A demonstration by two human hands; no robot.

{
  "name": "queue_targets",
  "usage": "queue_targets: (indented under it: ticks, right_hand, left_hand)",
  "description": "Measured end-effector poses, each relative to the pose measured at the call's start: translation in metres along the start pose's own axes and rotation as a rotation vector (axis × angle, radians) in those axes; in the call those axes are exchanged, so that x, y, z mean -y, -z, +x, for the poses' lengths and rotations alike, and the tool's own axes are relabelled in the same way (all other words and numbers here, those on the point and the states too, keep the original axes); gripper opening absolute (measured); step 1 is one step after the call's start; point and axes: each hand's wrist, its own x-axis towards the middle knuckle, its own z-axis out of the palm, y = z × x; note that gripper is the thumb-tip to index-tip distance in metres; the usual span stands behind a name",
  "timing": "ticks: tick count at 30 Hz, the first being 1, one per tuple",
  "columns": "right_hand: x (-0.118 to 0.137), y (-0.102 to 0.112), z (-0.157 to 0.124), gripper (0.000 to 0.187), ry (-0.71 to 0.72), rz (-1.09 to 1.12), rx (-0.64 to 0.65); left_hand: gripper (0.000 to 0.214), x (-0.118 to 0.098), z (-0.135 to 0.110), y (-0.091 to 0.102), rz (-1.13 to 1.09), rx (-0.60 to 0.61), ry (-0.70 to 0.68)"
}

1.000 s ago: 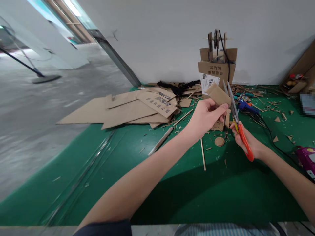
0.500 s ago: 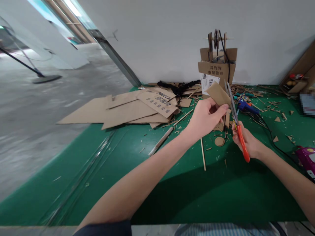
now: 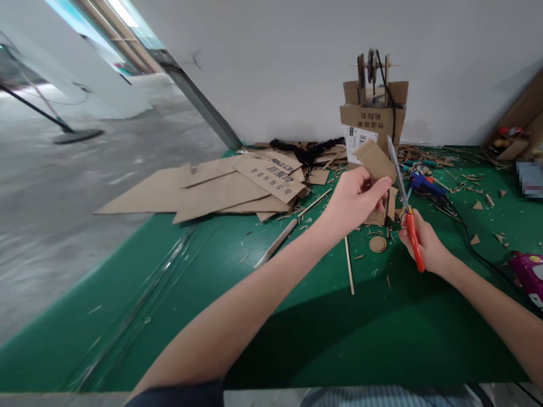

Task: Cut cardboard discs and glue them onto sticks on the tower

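Note:
My left hand (image 3: 354,202) pinches a small brown cardboard piece (image 3: 375,160) and holds it up above the green mat (image 3: 297,316). My right hand (image 3: 424,246) grips orange-handled scissors (image 3: 406,209), whose blades are closed and point up along the right edge of the cardboard piece. A cardboard disc (image 3: 377,244) lies on the mat just below both hands.
Flat cardboard sheets (image 3: 220,183) lie at the back left. A small cardboard box structure (image 3: 373,116) with a black cord stands by the wall. A blue glue gun (image 3: 426,183), wooden sticks (image 3: 349,265), scraps and a purple object (image 3: 528,277) lie around.
The scissor blades have closed against the cardboard edge, and my right hand has drawn in slightly. My left hand has stayed nearly still.

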Motion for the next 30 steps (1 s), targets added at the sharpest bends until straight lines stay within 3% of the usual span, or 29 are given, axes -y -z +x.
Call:
queue_targets:
  ticks: [7, 12, 16, 25, 30]
  right_hand:
    - [0.001, 0.006, -0.001, 0.035, 0.104, 0.041, 0.071]
    - [0.006, 0.007, -0.001, 0.038, 0.118, 0.019, 0.100]
    - [0.007, 0.008, 0.000, 0.041, 0.112, 0.013, 0.099]
    - [0.007, 0.006, -0.002, 0.040, 0.079, 0.019, 0.076]
    - [0.001, 0.005, -0.001, 0.035, 0.072, 0.064, 0.081]
  left_hand:
    - [0.028, -0.006, 0.001, 0.006, 0.081, -0.035, -0.034]
    - [0.023, -0.009, 0.001, 0.009, 0.155, 0.037, 0.000]
    - [0.025, -0.006, 0.001, 0.008, 0.145, 0.003, 0.022]
    - [0.031, 0.007, 0.000, -0.004, -0.091, -0.066, -0.010]
    - [0.031, 0.008, -0.002, -0.010, -0.213, -0.097, 0.072]
